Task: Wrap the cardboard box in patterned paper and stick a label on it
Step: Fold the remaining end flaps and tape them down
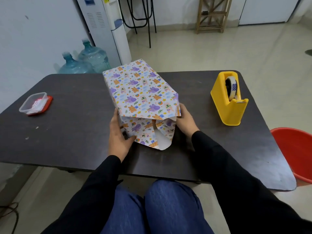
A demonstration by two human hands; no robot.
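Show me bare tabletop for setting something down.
Wide bare patch between plastic container and wrapped box; narrower one between box and tape dispenser. Crowded at the box's near end, where left hand and right hand touch the paper flaps.

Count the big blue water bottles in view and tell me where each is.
2. The nearer bottle stands on the floor beyond the table; the farther bottle is just behind it, beside the water dispenser. The table may hide more.

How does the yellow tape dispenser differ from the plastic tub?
The tape dispenser is opaque yellow; the plastic tub is clear with a red lid. The dispenser stands tall at the right; the tub sits low at the left. Both rest on the dark table.
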